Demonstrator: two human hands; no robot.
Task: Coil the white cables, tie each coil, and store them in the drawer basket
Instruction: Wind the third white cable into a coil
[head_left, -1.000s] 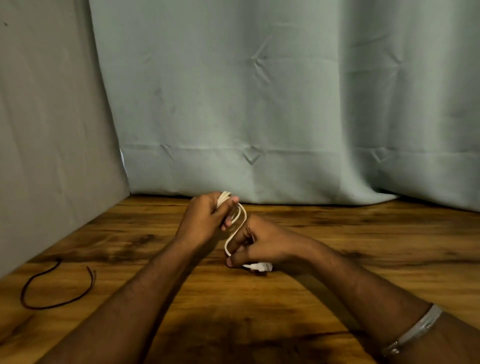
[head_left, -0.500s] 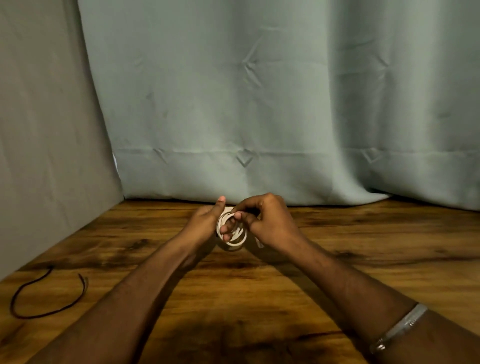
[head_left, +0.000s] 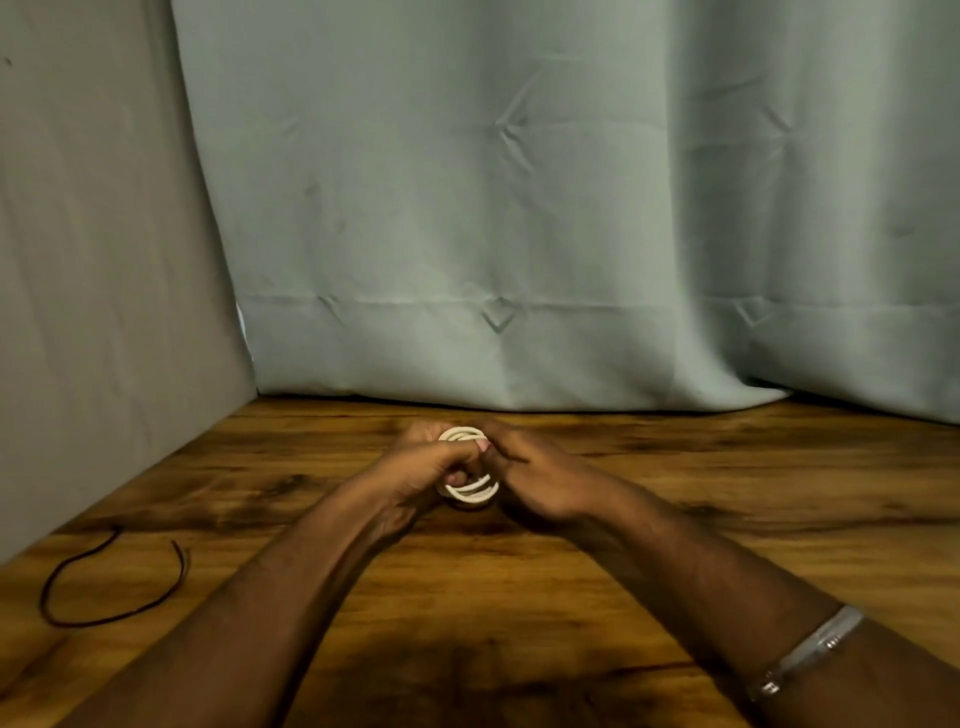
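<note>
The wooden tabletop (head_left: 675, 519) ends at a pale green curtain (head_left: 519, 208) at the back and a grey panel (head_left: 104, 260) on the left; bare wood lies open to the right. A thin dark cord (head_left: 104, 618) lies near the left edge. At centre, the left hand (head_left: 421, 467) and right hand (head_left: 540, 478) both grip the coiled white cable (head_left: 470, 491) between them, low over the wood.
</note>
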